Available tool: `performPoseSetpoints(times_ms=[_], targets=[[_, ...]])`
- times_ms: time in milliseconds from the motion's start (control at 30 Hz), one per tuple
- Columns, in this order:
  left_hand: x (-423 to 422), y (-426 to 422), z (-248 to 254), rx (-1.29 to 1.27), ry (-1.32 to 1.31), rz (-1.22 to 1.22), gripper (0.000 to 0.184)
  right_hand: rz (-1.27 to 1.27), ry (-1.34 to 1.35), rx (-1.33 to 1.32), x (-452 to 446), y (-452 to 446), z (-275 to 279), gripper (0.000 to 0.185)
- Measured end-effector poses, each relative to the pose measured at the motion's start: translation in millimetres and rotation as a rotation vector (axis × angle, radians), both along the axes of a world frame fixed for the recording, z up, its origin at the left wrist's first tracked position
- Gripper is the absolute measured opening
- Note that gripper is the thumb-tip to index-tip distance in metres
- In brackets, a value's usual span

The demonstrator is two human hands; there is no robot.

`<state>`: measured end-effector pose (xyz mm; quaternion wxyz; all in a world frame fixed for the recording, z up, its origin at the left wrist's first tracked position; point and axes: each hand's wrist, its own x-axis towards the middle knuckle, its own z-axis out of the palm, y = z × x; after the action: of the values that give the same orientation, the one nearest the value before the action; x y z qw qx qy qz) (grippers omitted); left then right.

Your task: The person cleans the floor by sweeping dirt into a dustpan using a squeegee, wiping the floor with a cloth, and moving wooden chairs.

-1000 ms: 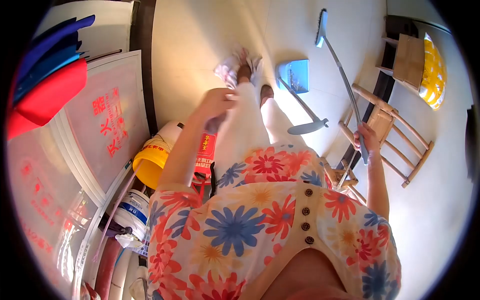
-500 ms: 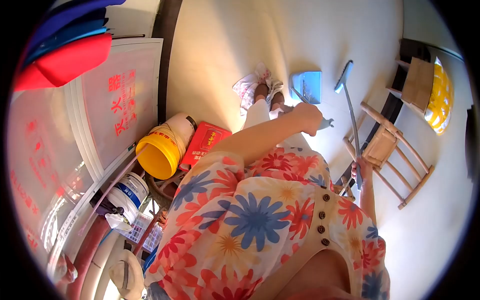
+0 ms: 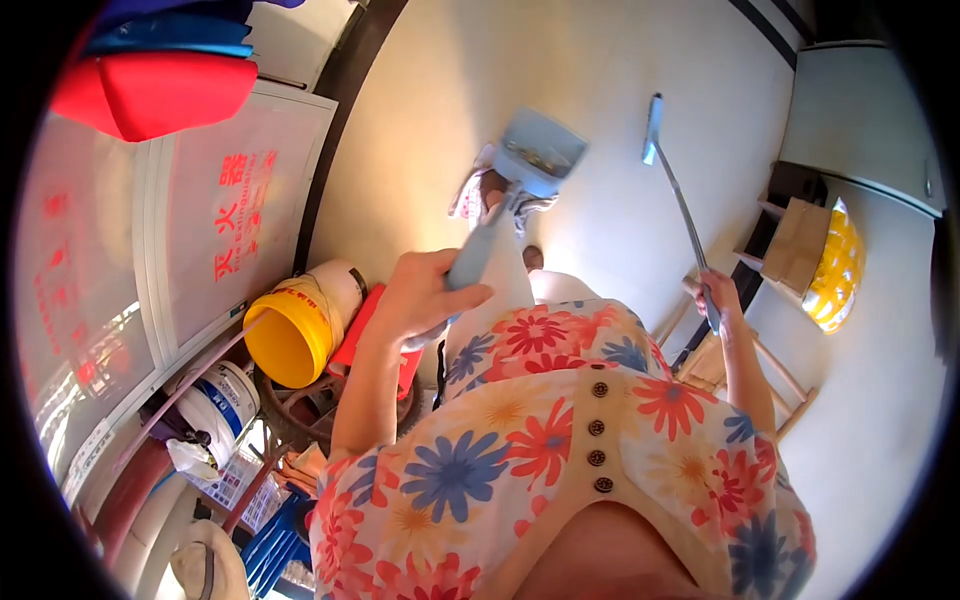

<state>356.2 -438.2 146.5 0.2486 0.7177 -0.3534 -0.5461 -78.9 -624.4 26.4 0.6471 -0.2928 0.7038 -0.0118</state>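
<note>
My left hand [image 3: 425, 295] is closed round the grey handle of a blue dustpan [image 3: 545, 178], held up in front of my legs. Bits of debris lie in its pan. On the other side, my right hand [image 3: 719, 292] grips the grey pole of a broom [image 3: 684, 203]. The broom's narrow light-blue head [image 3: 653, 130] points away from me over the pale floor; whether it touches the floor I cannot tell.
Along the left wall are a yellow bucket [image 3: 285, 345], a white bucket [image 3: 222, 405] and a red box [image 3: 408, 372]. A wooden chair [image 3: 703, 363] stands by my right arm. Further right are a cardboard box [image 3: 797, 245] and a yellow-patterned bag [image 3: 838, 272].
My left hand has come back to the left and lifted the dustpan off the floor. The broom has shifted a little left, and my view has turned.
</note>
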Motion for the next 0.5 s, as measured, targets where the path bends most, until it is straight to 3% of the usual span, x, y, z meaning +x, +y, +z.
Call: performPoseSetpoints(times_ms=[133, 300, 400, 500], targets=[[18.4, 4.1, -14.6, 0.034, 0.193, 0.470, 0.014, 0.045, -0.046, 0.017, 46.2, -62.9, 0.0, 0.011], [54.7, -13.5, -70.0, 0.102, 0.143, 0.677, 0.013, 0.153, 0.026, -0.014, 87.4, -111.8, -2.4, 0.011], [65.8, -38.6, -87.4, -0.009, 0.275, 0.926, 0.013, 0.095, -0.008, 0.022, 79.0, -132.1, -10.5, 0.012], [78.9, -56.0, -97.7, 0.018, 0.181, 1.009, 0.011, 0.096, -0.011, 0.026, 62.7, -149.9, -7.9, 0.013]])
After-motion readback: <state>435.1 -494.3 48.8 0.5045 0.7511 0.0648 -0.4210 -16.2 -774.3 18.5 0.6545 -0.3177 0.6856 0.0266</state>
